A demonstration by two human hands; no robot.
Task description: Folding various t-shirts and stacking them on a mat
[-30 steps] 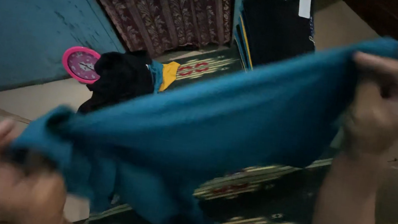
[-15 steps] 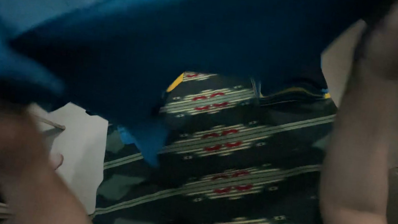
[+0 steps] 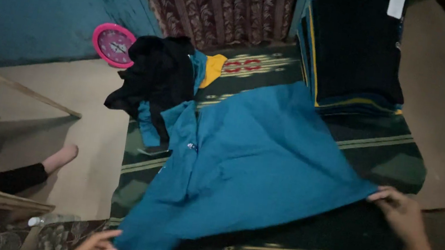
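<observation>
The teal shirt (image 3: pixel 252 157) lies spread flat on the patterned mat (image 3: pixel 384 145) between both hands. The right hand (image 3: pixel 401 212) pinches its far corner, arm outstretched; the left hand (image 3: pixel 97 245) grips the near edge, fingers curled.

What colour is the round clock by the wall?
The clock has a bright pink rim and purplish-pink face, seen in the head view.

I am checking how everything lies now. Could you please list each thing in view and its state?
teal shirt: spread flat on the mat, front up
right hand: fingers pinch the shirt's corner
left hand: at the shirt's lower edge, grip unclear
dark clothes pile: crumpled, unfolded
folded garment stack: neatly folded, stacked
pink clock: leaning against the blue wall
patterned mat: laid flat on the floor
</observation>
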